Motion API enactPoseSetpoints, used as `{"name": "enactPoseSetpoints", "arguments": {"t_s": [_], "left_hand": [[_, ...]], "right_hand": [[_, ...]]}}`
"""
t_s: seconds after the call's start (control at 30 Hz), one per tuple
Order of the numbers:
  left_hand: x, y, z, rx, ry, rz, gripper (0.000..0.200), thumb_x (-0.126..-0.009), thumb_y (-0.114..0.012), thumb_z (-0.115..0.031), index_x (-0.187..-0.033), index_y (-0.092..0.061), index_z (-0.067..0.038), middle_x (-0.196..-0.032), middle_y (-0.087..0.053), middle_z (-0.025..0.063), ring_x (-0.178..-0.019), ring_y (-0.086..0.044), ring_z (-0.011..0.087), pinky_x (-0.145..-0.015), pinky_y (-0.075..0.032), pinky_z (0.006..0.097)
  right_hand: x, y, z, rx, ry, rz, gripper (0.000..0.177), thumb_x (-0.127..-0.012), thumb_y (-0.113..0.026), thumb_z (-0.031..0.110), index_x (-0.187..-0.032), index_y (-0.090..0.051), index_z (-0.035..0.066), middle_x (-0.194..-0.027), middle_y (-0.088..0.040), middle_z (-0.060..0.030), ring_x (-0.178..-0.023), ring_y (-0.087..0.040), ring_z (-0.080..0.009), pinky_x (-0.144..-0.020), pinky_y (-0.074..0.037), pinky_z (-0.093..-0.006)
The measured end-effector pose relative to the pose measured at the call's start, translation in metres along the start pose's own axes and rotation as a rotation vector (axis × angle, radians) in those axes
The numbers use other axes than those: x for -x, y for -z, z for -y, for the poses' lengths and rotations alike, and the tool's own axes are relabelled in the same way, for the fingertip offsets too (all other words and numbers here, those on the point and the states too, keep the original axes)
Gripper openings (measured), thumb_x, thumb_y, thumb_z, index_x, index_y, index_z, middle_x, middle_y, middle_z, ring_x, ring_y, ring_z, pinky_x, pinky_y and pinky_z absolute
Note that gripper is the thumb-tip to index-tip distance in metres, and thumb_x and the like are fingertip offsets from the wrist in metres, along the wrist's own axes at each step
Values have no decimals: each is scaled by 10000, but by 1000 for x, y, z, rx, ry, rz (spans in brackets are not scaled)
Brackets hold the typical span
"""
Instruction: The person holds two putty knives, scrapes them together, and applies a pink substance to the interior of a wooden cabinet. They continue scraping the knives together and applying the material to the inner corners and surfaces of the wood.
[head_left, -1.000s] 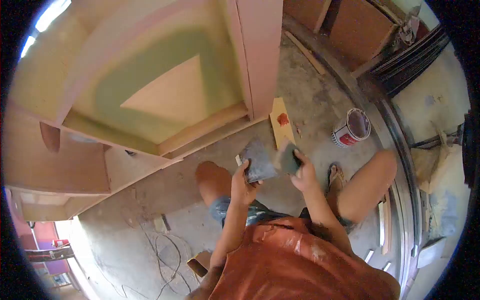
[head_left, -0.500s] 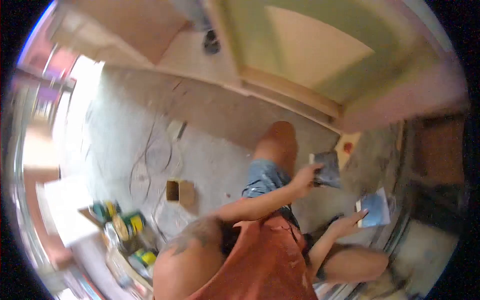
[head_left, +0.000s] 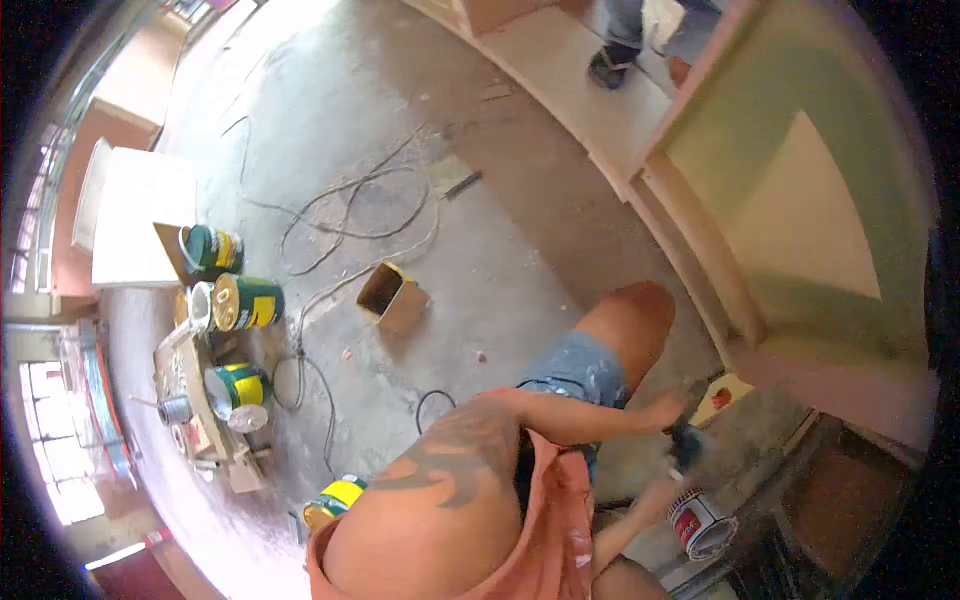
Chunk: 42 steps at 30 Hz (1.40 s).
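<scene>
My left hand [head_left: 665, 411] is closed on a putty knife [head_left: 686, 446], whose dark, wide blade points down between my hands. My right hand [head_left: 664, 494] is just below it, smeared by motion. Its fingers look wrapped round a second putty knife, only a pale blur near the first blade. Right beside that hand, a tilted paint can [head_left: 697, 526] with a red and white label shows its open, paint-smeared mouth. A board with a red blob [head_left: 721, 399] lies on the floor just beyond my left hand.
A green and cream panel [head_left: 790, 200] stands at the right. An open cardboard box [head_left: 398, 302], a coiled cable [head_left: 350, 205] and several green paint tubs [head_left: 248, 303] are on the floor at left. Another person's foot [head_left: 608, 68] is at the top.
My view has swung, and the paint can now shows by my right hand. My hands have come closer together; the blades, apart and plainly visible before, are now blurred between them.
</scene>
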<state>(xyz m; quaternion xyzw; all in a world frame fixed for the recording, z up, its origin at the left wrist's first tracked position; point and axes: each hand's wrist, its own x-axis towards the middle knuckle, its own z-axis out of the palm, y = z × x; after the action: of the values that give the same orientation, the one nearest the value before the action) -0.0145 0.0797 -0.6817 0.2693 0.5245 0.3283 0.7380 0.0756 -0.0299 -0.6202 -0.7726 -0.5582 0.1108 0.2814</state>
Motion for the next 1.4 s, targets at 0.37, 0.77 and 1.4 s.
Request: {"name": "enactPoseSetpoints", "arguments": {"t_s": [0.37,0.77,1.4], "left_hand": [[-49,8,47,-937,-511,63,301,-830,-439,-159,-1076,-560,-33,-972,-594,195,-907,-566,361,-794,-454,453],[-106,-112,199,-1078,-447,-199,334,-863,-412,-226,-1003,-582,26,-894,-589,244,-845,-565,365,-824,-423,477],[3,-28,84,-721,39,976,420,-941,-345,-287,-1060,-546,62,-1143,-522,209,-972,-509,323,-869,-386,462]], "right_hand": [[24,11,-80,292,-143,311,456,-889,-499,241,-1289,-414,38,-980,-518,-187,-711,-477,-217,-687,-441,-318],[32,-23,-80,185,-359,143,446,-893,-493,241,-1288,-416,49,-983,-519,-186,-689,-465,-209,-668,-438,-303],[67,-53,-103,-202,-776,-223,431,-900,-484,242,-1287,-419,65,-986,-520,-183,-654,-446,-196,-637,-433,-279]]}}
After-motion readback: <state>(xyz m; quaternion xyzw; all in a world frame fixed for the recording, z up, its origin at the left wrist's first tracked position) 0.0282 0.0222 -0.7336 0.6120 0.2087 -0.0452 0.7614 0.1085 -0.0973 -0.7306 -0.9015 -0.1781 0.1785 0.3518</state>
